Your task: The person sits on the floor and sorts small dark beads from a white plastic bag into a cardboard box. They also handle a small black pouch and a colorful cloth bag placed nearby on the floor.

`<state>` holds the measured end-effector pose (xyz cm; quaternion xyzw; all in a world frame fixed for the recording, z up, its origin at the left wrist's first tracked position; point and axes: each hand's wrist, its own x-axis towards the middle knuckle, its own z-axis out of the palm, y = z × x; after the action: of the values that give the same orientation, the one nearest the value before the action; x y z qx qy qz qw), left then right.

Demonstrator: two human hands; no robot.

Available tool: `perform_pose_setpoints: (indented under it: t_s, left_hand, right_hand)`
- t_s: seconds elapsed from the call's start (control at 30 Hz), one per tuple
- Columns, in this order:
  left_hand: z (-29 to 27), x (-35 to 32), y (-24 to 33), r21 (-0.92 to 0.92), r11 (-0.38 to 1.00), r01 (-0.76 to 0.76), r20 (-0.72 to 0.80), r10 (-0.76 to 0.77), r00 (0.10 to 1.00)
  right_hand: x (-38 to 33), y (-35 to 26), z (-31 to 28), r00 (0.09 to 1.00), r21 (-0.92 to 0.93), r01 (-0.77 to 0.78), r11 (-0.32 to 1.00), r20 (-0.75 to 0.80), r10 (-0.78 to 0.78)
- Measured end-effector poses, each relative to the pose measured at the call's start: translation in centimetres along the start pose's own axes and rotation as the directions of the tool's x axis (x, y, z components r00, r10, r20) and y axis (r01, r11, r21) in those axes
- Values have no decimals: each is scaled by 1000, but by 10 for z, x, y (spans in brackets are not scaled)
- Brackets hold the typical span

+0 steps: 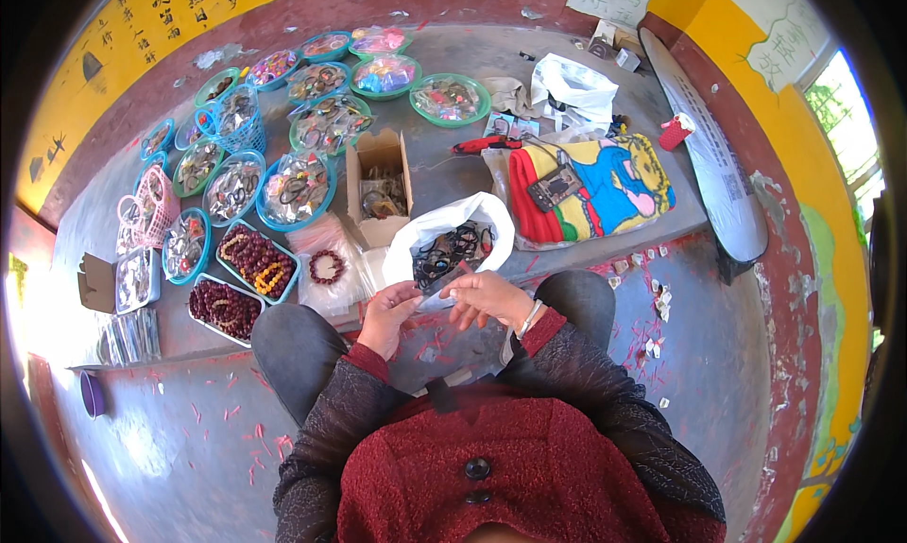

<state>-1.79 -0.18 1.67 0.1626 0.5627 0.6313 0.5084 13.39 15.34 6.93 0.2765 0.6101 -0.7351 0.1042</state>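
Observation:
My left hand (383, 321) is in front of a white plastic bag (399, 250), its thumb and fingertips pinched together. Whatever lies between them is too small to make out. To its right, my right hand (496, 299), with a pale bangle (531, 316) at the wrist, points its fingertips toward the left one. Thumb and forefinger come together there while the lower fingers hang loosely apart. A gap separates the hands. Inside the rolled-open bag, just beyond them, lies a tangle of dark cords with small pendants (458, 250).
Left of the bag are a cardboard box (364, 189), a beaded bracelet (327, 267) on clear bags and trays of dark red beads (219, 309). Several round baskets (333, 186) of packets stand beyond. A folded colourful blanket (605, 189) and black phone (555, 188) lie right.

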Motion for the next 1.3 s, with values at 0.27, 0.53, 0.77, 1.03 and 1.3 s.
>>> perform_pose_setpoints:
  t_s: [0.27,0.53,0.77,1.03,1.3]
  left_hand:
    - [8,-3,-7,-223,969,106,115,-82,990]
    - [13,-6,-11,-186,979,78,178,-45,983]
    - [12,-5,-15,-160,986,47,202,-13,979]
    - [15,-10,-9,-214,976,48,205,-4,979]
    - [19,-9,-11,-275,961,17,211,43,976]
  right_hand:
    - [-6,-6,5,990,52,-34,998,142,27]
    - [-5,-5,4,966,-14,-112,994,231,112]
    - [-5,-1,6,959,-128,-101,987,253,131]
    - [-8,-4,9,959,-15,-73,997,274,74]
    - [-2,2,4,971,122,-58,991,238,28]
